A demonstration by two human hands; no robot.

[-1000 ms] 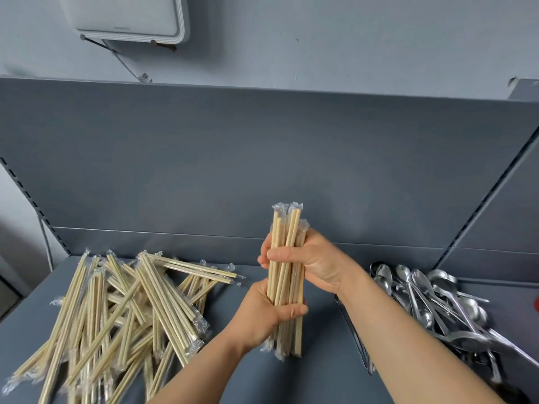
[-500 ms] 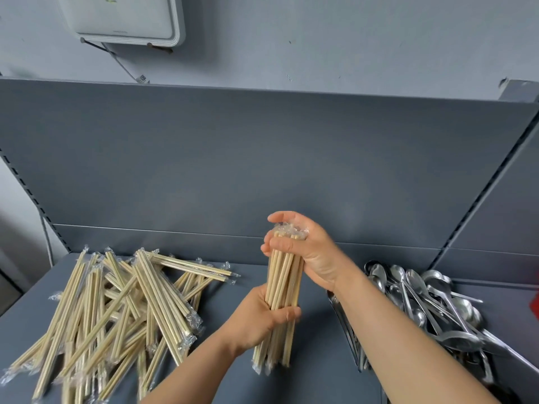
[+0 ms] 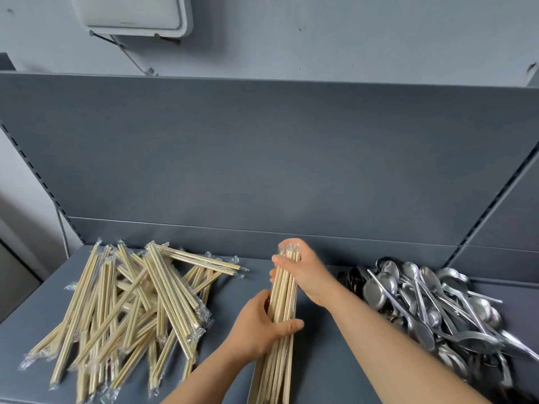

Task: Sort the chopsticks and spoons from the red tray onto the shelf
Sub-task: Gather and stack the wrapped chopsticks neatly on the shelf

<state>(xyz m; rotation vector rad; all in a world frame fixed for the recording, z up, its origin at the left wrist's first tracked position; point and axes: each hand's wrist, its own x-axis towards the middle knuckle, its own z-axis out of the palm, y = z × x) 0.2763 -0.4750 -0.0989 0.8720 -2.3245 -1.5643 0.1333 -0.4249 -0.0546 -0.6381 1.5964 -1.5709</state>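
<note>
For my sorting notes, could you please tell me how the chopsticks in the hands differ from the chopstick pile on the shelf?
The held bundle has its sticks parallel and packed tight; the shelf pile lies spread and crisscrossed. The left hand and right hand grip the held bundle; nobody touches the shelf pile. Both are pale chopsticks in clear wrappers.

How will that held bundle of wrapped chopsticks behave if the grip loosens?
Probably stiff: the chopstick bundle runs straight between left hand and right hand. Likely slippery, given the glossy plastic sleeves. No band shows, so sticks may fan out like the shelf pile.
</note>
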